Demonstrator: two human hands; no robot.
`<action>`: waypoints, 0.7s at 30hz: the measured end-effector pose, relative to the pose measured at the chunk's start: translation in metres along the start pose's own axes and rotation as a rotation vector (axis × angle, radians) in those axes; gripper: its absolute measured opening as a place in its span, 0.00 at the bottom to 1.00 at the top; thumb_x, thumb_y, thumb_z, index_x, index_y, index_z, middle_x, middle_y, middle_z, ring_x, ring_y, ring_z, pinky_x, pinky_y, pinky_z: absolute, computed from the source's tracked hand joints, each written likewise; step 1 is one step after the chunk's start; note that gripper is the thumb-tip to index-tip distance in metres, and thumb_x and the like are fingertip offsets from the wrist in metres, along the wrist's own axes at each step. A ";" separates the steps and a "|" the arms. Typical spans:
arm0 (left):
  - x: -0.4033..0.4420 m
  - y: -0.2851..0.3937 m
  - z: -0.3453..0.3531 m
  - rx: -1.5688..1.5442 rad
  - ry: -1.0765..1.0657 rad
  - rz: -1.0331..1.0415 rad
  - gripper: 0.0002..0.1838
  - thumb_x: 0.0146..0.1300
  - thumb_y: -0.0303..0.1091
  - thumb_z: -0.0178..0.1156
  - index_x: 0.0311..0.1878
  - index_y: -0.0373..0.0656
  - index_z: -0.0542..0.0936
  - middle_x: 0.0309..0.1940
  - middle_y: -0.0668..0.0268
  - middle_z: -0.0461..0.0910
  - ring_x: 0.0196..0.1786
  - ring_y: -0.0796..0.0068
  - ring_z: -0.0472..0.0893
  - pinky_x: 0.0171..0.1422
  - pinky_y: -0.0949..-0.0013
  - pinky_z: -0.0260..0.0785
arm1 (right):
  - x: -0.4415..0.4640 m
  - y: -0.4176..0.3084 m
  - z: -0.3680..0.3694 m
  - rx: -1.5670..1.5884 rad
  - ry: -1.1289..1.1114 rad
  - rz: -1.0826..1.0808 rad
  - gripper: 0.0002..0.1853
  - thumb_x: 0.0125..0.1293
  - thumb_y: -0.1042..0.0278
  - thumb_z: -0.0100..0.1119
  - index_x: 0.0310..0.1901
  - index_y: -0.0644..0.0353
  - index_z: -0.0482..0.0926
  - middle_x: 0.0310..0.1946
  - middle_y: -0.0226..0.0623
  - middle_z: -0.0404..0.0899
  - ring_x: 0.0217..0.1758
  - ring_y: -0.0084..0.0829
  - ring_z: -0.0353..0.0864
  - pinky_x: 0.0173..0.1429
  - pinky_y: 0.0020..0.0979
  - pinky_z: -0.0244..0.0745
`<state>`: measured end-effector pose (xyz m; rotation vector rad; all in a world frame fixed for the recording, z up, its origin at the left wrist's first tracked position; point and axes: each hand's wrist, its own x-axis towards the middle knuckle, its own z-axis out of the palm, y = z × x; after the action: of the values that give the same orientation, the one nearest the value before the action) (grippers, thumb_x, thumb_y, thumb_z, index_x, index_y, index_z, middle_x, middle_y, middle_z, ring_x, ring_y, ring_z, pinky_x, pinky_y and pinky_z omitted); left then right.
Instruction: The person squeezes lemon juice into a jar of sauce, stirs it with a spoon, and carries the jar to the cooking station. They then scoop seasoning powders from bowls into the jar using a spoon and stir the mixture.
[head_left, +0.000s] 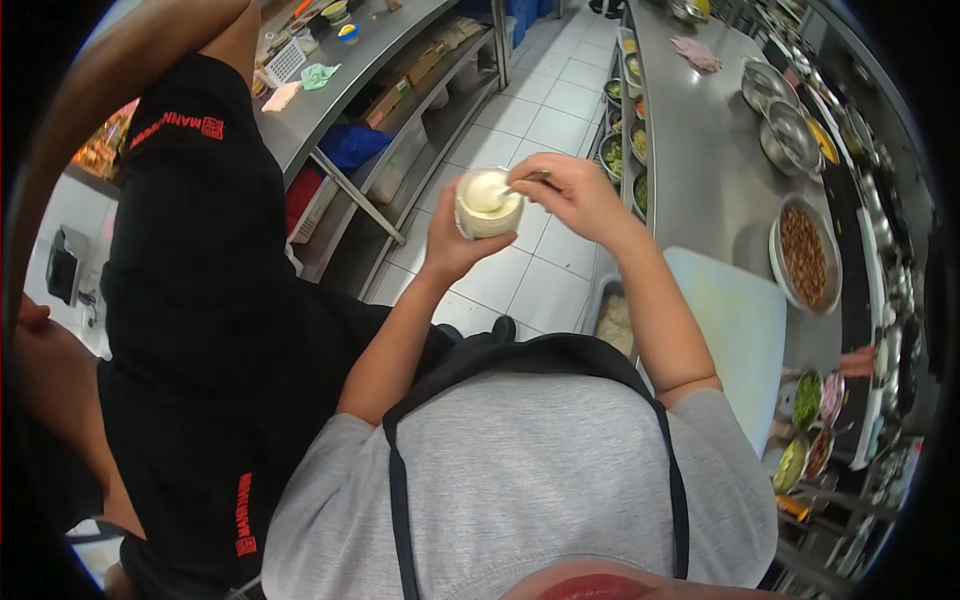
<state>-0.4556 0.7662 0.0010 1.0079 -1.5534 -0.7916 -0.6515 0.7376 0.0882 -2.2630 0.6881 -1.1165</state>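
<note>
In the middle of the head view, my left hand [449, 246] is wrapped round a glass jar [488, 222] of creamy white stuff. My right hand [574, 198] grips a spoon [528, 181] by its handle, from above and to the right. The spoon's bowl is at the jar's mouth, with a white lump [487, 190] of the cream on or beside it. I cannot tell how deep the spoon sits. Jar and spoon are held up over the tiled floor, between two counters.
A person in black [200, 250] stands close on my left, beside a steel counter [345, 75]. On my right, a steel counter [700, 150] bears a pale cutting board [730, 320], a bowl of brown pieces [803, 252] and metal bowls [790, 138]. Ingredient tubs [612, 152] line its edge.
</note>
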 end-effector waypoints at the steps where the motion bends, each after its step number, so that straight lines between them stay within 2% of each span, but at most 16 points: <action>1: 0.003 -0.007 -0.007 -0.044 0.041 -0.047 0.45 0.38 0.36 0.77 0.60 0.40 0.63 0.53 0.60 0.72 0.56 0.69 0.73 0.60 0.66 0.66 | 0.015 0.010 0.009 0.034 -0.005 -0.081 0.06 0.63 0.72 0.57 0.39 0.63 0.78 0.31 0.36 0.79 0.32 0.28 0.78 0.37 0.28 0.73; 2: 0.006 -0.013 -0.012 0.032 0.120 -0.042 0.46 0.38 0.34 0.78 0.61 0.40 0.62 0.54 0.61 0.71 0.56 0.70 0.73 0.60 0.67 0.66 | 0.030 0.016 0.016 0.054 -0.056 -0.104 0.06 0.62 0.73 0.58 0.39 0.61 0.79 0.32 0.36 0.79 0.33 0.31 0.79 0.39 0.29 0.74; 5: 0.018 -0.020 -0.025 -0.026 0.267 -0.112 0.46 0.38 0.32 0.78 0.61 0.40 0.62 0.54 0.62 0.70 0.57 0.71 0.72 0.61 0.67 0.65 | 0.069 0.030 0.032 0.115 -0.252 -0.149 0.06 0.60 0.73 0.59 0.39 0.58 0.79 0.32 0.37 0.77 0.36 0.38 0.79 0.40 0.32 0.75; 8: 0.029 -0.031 -0.041 -0.084 0.312 -0.159 0.46 0.38 0.31 0.77 0.61 0.39 0.61 0.54 0.62 0.70 0.56 0.71 0.72 0.60 0.67 0.66 | 0.100 0.050 0.043 0.148 -0.394 -0.225 0.07 0.60 0.71 0.59 0.41 0.56 0.78 0.33 0.37 0.77 0.36 0.39 0.78 0.41 0.33 0.75; 10: 0.038 -0.042 -0.054 -0.069 0.309 -0.230 0.46 0.38 0.30 0.77 0.61 0.39 0.61 0.54 0.62 0.70 0.56 0.72 0.72 0.60 0.67 0.67 | 0.119 0.058 0.046 0.212 -0.578 -0.150 0.07 0.61 0.69 0.58 0.41 0.56 0.78 0.35 0.37 0.76 0.37 0.40 0.78 0.41 0.35 0.75; 12: 0.048 -0.045 -0.066 0.049 0.248 -0.332 0.47 0.37 0.30 0.77 0.62 0.39 0.61 0.54 0.62 0.70 0.57 0.71 0.72 0.60 0.66 0.67 | 0.135 0.072 0.053 0.171 -0.612 -0.159 0.07 0.61 0.69 0.58 0.41 0.56 0.77 0.36 0.36 0.76 0.37 0.40 0.78 0.42 0.36 0.74; 14: 0.058 -0.059 -0.077 -0.002 0.223 -0.339 0.47 0.37 0.30 0.77 0.62 0.39 0.61 0.54 0.62 0.71 0.57 0.71 0.72 0.60 0.66 0.67 | 0.153 0.083 0.052 0.112 -0.652 -0.176 0.07 0.61 0.69 0.58 0.41 0.56 0.77 0.36 0.36 0.76 0.38 0.40 0.78 0.42 0.36 0.74; 16: 0.074 -0.068 -0.091 -0.011 0.167 -0.331 0.47 0.35 0.32 0.78 0.62 0.40 0.63 0.54 0.62 0.71 0.58 0.70 0.72 0.62 0.65 0.65 | 0.179 0.090 0.050 -0.025 -0.651 -0.369 0.06 0.63 0.68 0.55 0.39 0.57 0.77 0.36 0.37 0.77 0.38 0.41 0.79 0.42 0.37 0.74; 20: 0.114 -0.084 -0.101 0.025 0.195 -0.283 0.48 0.33 0.34 0.78 0.61 0.42 0.65 0.54 0.62 0.73 0.59 0.69 0.72 0.64 0.65 0.63 | 0.227 0.122 0.053 -0.069 -0.629 -0.330 0.08 0.65 0.65 0.53 0.37 0.60 0.77 0.33 0.38 0.77 0.37 0.42 0.79 0.41 0.37 0.75; 21: 0.125 -0.086 -0.100 0.019 0.200 -0.284 0.48 0.33 0.34 0.78 0.61 0.42 0.65 0.54 0.62 0.73 0.59 0.69 0.72 0.64 0.65 0.63 | 0.240 0.130 0.052 -0.036 -0.590 -0.247 0.09 0.65 0.64 0.52 0.36 0.61 0.77 0.30 0.40 0.77 0.33 0.40 0.79 0.38 0.36 0.75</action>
<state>-0.3499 0.6182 -0.0024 1.2997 -1.2650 -0.8434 -0.5085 0.5002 0.1114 -2.5735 0.1937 -0.4780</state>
